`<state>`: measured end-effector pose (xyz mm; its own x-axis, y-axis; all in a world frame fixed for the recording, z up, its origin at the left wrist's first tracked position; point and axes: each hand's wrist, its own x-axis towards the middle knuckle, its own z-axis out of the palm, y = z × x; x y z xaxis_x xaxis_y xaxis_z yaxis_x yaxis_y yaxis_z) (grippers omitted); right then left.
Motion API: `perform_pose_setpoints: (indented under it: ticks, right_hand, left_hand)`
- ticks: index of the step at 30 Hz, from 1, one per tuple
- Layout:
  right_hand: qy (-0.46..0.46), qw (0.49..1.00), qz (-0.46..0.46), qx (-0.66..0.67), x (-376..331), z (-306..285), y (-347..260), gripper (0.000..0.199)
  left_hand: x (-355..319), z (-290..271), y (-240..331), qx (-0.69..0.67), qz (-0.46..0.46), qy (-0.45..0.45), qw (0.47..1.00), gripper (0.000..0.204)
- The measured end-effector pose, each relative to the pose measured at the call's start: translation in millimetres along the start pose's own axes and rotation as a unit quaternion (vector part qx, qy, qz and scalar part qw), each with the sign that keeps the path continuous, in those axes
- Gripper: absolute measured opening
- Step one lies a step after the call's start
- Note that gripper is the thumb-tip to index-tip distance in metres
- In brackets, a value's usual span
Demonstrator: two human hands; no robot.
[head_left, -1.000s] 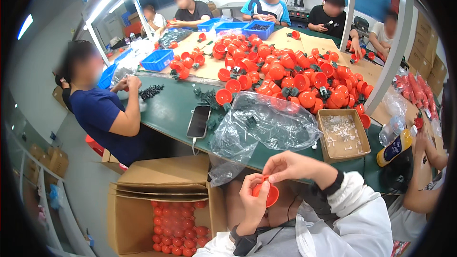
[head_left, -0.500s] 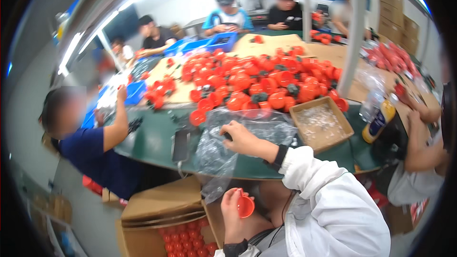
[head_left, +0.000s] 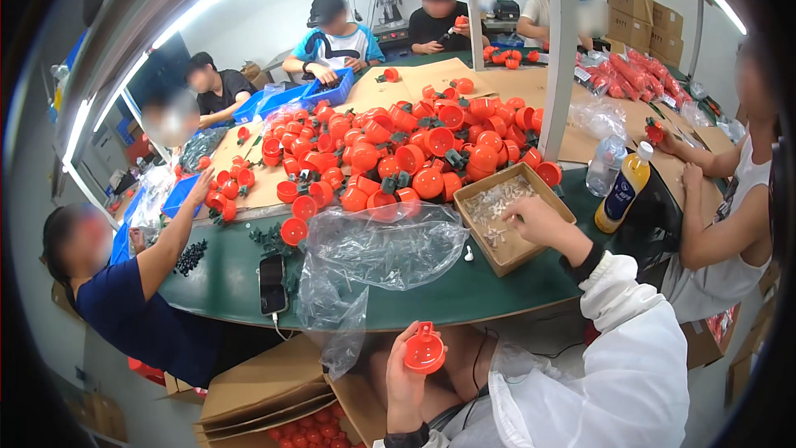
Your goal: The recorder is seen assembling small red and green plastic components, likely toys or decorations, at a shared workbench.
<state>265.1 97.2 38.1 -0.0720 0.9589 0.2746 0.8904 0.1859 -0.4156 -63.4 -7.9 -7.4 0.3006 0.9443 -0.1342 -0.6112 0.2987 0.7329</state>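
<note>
Close to my body, my left hand (head_left: pixel 403 386) is wrapped round a small red plastic cup (head_left: pixel 424 357), its hollow side turned up and a short spout at its rim. My right hand (head_left: pixel 541 222) hangs over a shallow cardboard tray (head_left: pixel 516 264) of small whitish pieces (head_left: pixel 496 203). Its thumb and fingertips are pinched together; whatever is between them is too small to make out. Beyond the tray spreads a big heap of similar red cups (head_left: pixel 427 141), many with dark green fittings.
A crumpled clear plastic bag (head_left: pixel 385 245) lies on the green table (head_left: pixel 431 299), beside a phone (head_left: pixel 272 282) on a cable. Bottles, including a yellow one (head_left: pixel 626 187), stand right of the tray. Below the edge is a cardboard box (head_left: pixel 265 377) holding red cups. Co-workers sit around.
My right hand has moved right, from above the plastic bag to over the cardboard tray. The red cup stays in my left hand, now with its opening facing up more. The view has shifted.
</note>
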Motion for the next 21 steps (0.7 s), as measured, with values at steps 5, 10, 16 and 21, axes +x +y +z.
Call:
perform_pose_setpoints:
  ticks: [5, 10, 16, 21]
  right_hand:
    - [0.018, 0.995, 0.070, -0.073, 10, 23, -3, 0.010]
    - [0.036, 0.996, 0.042, -0.068, 9, 19, -1, 0.005]
    - [0.030, 0.990, -0.039, 0.133, 6, -2, -60, 0.007]
    - [-0.151, 0.933, -0.220, 0.240, -40, 5, -154, 0.014]
  left_hand:
    - [-1, 6, 0, 0.038, 0.006, 0.012, 0.999, 0.047]
    - [0, 11, -3, 0.059, 0.020, 0.013, 0.998, 0.045]
    - [2, 19, 5, 0.112, 0.056, 0.032, 0.992, 0.044]
    - [-7, 26, 16, 0.178, 0.106, 0.039, 0.978, 0.038]
